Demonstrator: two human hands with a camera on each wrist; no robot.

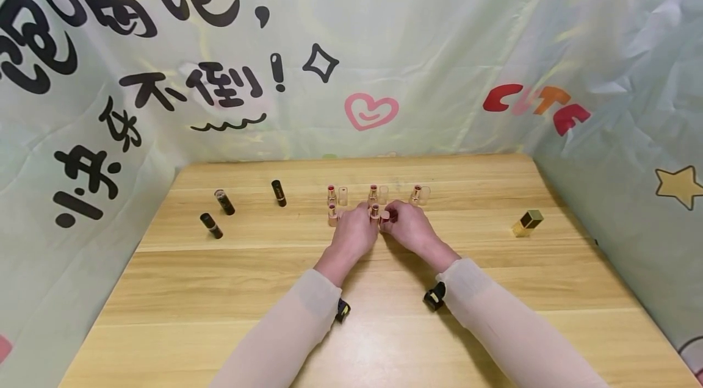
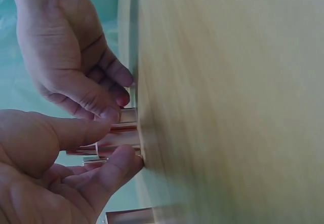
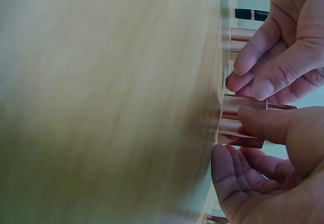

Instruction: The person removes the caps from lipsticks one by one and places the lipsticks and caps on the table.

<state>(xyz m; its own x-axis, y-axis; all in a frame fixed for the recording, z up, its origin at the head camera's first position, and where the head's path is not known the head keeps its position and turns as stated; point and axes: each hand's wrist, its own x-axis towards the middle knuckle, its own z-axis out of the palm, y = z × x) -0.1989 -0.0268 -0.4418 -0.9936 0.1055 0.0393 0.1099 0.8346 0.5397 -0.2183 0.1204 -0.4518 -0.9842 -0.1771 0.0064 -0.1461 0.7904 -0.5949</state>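
An uncapped rose-gold lipstick (image 1: pixel 375 211) stands upright on the wooden table, and my left hand (image 1: pixel 354 231) pinches its base between thumb and fingers. Right beside it is a pinkish cap (image 1: pixel 385 216), held between the thumb and fingers of my right hand (image 1: pixel 410 227). From the right wrist view, the cap's lower side (image 3: pixel 240 133) and the lipstick's base (image 3: pixel 245 104) stand side by side. Another open lipstick (image 1: pixel 332 216) is just left of my left hand, which hides part of what is next to it.
Behind the hands stand three open lipsticks, left (image 1: pixel 332 195), middle (image 1: pixel 373 194) and right (image 1: pixel 415 194), each with a clear-looking cap beside it. Several black tubes, one of them the rear tube (image 1: pixel 279 193), stand at left. A gold lipstick (image 1: pixel 527 224) stands far right. Printed cloth (image 1: pixel 439 40) encloses the table.
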